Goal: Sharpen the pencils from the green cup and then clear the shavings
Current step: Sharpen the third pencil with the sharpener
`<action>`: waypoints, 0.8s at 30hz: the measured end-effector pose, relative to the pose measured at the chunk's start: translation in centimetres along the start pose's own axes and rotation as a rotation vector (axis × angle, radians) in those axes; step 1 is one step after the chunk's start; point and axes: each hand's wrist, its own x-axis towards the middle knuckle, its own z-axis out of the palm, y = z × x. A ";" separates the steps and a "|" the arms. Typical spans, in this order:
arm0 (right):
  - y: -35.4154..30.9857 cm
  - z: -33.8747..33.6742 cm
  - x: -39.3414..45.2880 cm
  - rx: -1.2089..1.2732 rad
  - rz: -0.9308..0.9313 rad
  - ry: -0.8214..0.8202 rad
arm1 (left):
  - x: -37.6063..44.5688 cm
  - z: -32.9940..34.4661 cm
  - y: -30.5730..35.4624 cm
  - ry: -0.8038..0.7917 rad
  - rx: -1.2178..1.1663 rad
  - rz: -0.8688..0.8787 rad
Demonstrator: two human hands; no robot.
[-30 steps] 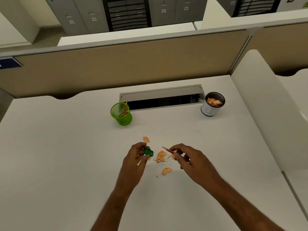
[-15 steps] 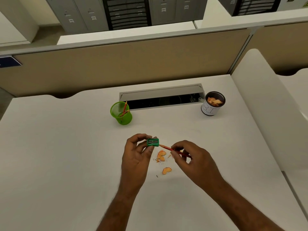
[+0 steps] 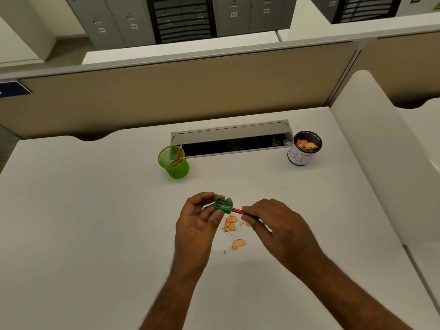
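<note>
My left hand (image 3: 197,222) pinches a small green sharpener (image 3: 223,206) above the white desk (image 3: 83,222). A red pencil (image 3: 238,211) is held in my right hand (image 3: 273,225), its tip pushed into the sharpener's right side. Orange shavings (image 3: 232,225) lie scattered on the desk just below the sharpener, with one more curl (image 3: 238,243) a little nearer to me. The green mesh cup (image 3: 173,162) stands further back, left of centre, with a couple of red pencils (image 3: 178,156) leaning in it.
A dark mesh cup with a white label (image 3: 304,148) holds orange shavings at the back right. A grey cable tray with an open slot (image 3: 231,141) runs between the two cups. A tan partition (image 3: 166,96) closes the desk's far edge.
My left hand lifted the sharpener off the desk and turned it. My right hand brought the pencil up and its tip went into the sharpener.
</note>
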 end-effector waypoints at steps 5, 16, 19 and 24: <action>-0.9 -1.7 1.7 0.818 0.611 -0.319 | -0.1 -0.5 -0.4 -0.035 -0.061 -0.053; -0.3 -2.3 -0.8 -0.122 -0.036 -0.071 | 0.3 -0.3 0.5 0.031 -0.143 -0.047; -0.2 -1.7 -1.4 -0.038 -0.112 -0.043 | 0.1 -0.2 0.4 0.015 -0.151 -0.044; -1.0 -2.8 0.2 1.186 0.908 -0.408 | 0.2 -0.4 0.2 -0.041 -0.147 -0.041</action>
